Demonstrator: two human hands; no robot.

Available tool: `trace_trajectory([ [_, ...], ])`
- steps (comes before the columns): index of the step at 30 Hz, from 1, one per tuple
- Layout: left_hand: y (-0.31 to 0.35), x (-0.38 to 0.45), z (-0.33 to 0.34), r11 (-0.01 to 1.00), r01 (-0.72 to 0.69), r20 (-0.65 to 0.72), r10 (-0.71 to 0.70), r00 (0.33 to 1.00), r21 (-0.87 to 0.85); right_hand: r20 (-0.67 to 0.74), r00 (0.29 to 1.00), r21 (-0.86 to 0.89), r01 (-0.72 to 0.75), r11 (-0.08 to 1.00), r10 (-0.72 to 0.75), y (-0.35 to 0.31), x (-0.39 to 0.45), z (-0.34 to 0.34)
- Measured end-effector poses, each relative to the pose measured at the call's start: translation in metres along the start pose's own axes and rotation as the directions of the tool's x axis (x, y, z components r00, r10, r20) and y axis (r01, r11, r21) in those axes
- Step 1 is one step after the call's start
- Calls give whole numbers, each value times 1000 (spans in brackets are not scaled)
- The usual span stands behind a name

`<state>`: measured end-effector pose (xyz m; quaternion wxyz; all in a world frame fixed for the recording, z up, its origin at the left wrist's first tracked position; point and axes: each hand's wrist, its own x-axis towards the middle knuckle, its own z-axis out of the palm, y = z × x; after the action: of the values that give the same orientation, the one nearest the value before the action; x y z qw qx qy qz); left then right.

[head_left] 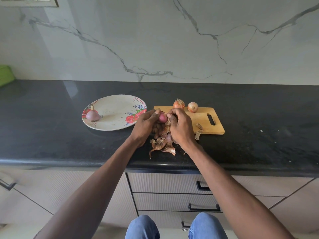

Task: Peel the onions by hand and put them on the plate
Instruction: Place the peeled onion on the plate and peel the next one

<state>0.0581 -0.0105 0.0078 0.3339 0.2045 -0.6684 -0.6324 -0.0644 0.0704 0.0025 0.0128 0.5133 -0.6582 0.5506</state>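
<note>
1. State: left hand (144, 125) is curled round the onion (163, 117), cupping it from the left side. Right hand (179, 125) is curled in from the right, fingertips (170, 112) pinching what looks like a flap of skin at the onion's top. Both hands hold it just above the bench (51, 144), at the near-left corner of the cutting board (202, 121).
2. The pink flesh showing reads as mostly peeled. My read: this is the last strip or two.
3. Keep the left grip firm but not crushing, and rotate the onion with the left fingers so the loose edge faces the right hand.
4. Pull the skin down along the bulb from tip to root, not outward. That makes short tears less likely.
5. Drop the peel onto the peel pile (162, 144) near the bench front edge, not onto the board.
6. Check the hidden underside for dry skin; I can't see it from here.
7. Then move left to the plate (114, 100), which sits just left of the board. One peeled onion (92, 115) already sits at its left rim; set this one beside it, clear of the edge so it can't roll.
8. Two unpeeled onions (179, 104) (192, 107) wait on the board's far edge.
</note>
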Motion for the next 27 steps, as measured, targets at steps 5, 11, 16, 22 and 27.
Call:
trace_trajectory([
  [5, 1, 0, -2, 999, 38, 20, -37, 999, -36, -20, 992, -125, 118, 985, -122, 0, -4, 6],
  [11, -3, 4, -7, 989, 99, 19, -97, 995, -114, 20, 997, 15, -80, 997, 80, -9, -3, 4],
  [16, -2, 4, -7, 983, 104, 29, -101, 995, -151, 69, 981, 123, -188, 975, 180, -12, -2, -1],
  [22, 3, 2, -4, 966, 120, -11, -126, 992, -230, 97, 961, 221, -273, 936, 258, -8, 0, -1],
  [27, 6, 1, -4, 968, 109, -12, -115, 993, -226, -16, 992, 134, -126, 983, 129, -11, -4, -1],
])
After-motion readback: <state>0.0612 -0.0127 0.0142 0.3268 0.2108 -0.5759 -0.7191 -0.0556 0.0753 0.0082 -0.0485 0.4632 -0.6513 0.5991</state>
